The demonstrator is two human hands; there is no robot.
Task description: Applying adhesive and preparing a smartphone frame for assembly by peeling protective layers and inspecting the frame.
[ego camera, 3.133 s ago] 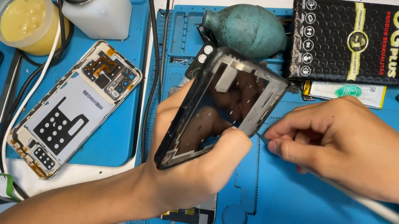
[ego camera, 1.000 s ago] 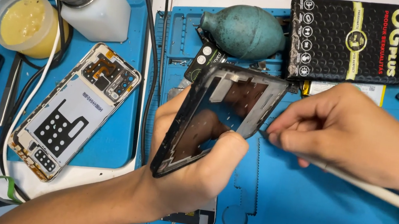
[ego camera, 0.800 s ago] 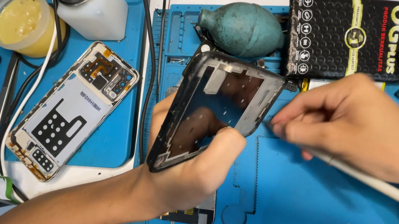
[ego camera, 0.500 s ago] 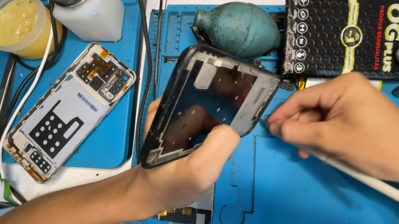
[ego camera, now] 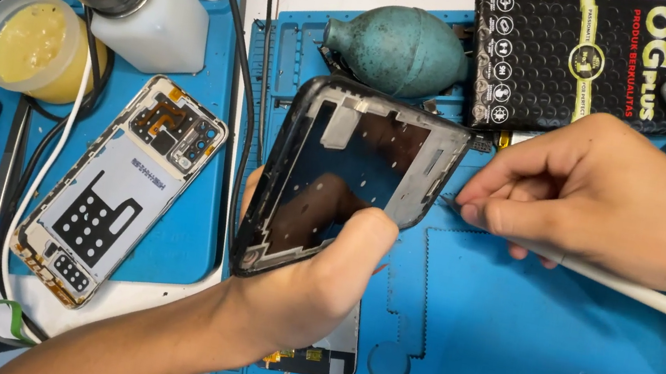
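While the left hand [ego camera: 318, 286] gripped the dark phone frame [ego camera: 352, 177] from below — thumb over its lower edge, frame tilted up off the blue mat [ego camera: 500, 362] — the right hand [ego camera: 603, 201] pinched a thin white tool [ego camera: 642, 293], fingers closed round it, tip touching the frame's right edge. Frame sat above the mat's middle, just below the green rubber blower [ego camera: 398, 47]. Opened phone back [ego camera: 122, 186] lay on the bench to the left, well apart, near a jar of yellow paste [ego camera: 37, 46]. Black packet [ego camera: 599, 55] lay behind the right hand.
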